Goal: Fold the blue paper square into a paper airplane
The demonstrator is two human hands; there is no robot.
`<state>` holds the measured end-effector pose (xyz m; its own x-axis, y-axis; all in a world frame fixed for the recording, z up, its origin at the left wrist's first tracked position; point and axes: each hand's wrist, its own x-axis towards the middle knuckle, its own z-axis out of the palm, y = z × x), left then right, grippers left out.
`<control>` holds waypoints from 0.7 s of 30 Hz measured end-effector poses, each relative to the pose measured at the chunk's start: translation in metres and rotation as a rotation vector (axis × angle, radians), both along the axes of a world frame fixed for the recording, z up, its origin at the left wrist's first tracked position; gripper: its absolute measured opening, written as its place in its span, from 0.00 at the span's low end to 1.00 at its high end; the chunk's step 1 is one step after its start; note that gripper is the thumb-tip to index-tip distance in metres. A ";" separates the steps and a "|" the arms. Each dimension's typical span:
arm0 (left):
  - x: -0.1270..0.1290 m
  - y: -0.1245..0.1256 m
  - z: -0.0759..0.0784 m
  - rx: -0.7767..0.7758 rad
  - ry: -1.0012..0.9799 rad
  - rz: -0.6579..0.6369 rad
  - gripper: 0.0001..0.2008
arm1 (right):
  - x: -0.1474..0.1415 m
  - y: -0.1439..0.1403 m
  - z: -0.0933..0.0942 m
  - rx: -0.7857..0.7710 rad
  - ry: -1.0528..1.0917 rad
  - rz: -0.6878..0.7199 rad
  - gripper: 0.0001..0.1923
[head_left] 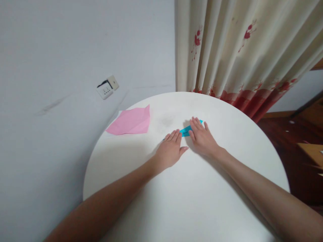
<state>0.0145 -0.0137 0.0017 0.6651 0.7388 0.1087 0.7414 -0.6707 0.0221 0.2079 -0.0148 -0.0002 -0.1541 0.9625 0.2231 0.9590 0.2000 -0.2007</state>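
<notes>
A folded strip of blue paper (pixel 186 130) lies on the round white table (pixel 191 188), mostly hidden under my hands. My left hand (pixel 171 149) lies flat, fingers together, pressing on the strip's left end. My right hand (pixel 201 136) lies flat over its right part, fingers slightly spread. Only a short blue piece shows between the hands, and a tip past the right fingers.
A pink sheet of paper (pixel 131 122) lies at the table's far left edge, on top of a white sheet. A grey wall with a socket (pixel 107 88) is on the left. A cream curtain with red print (pixel 242 50) hangs behind the table. Dark wooden floor on the right.
</notes>
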 end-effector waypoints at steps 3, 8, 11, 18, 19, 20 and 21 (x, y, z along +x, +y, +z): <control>0.000 0.000 -0.001 0.001 -0.010 0.003 0.31 | -0.015 -0.008 -0.001 -0.118 0.014 0.196 0.32; -0.002 0.000 -0.001 0.017 -0.021 -0.011 0.30 | -0.014 -0.010 0.002 -0.220 0.067 0.238 0.34; -0.001 0.000 -0.001 0.027 -0.009 -0.006 0.30 | -0.012 -0.010 0.004 -0.233 0.039 0.226 0.34; 0.000 0.000 0.000 0.041 0.031 -0.003 0.30 | -0.007 -0.014 0.012 -0.237 -0.074 0.039 0.36; 0.000 0.000 0.000 0.042 0.035 -0.004 0.30 | -0.003 -0.013 0.013 -0.253 -0.086 -0.018 0.37; 0.000 0.000 0.000 0.040 0.040 -0.004 0.30 | 0.002 -0.011 0.014 -0.272 -0.096 -0.078 0.37; 0.000 0.000 0.000 0.038 0.044 -0.002 0.30 | 0.007 -0.009 0.014 -0.293 -0.102 -0.138 0.37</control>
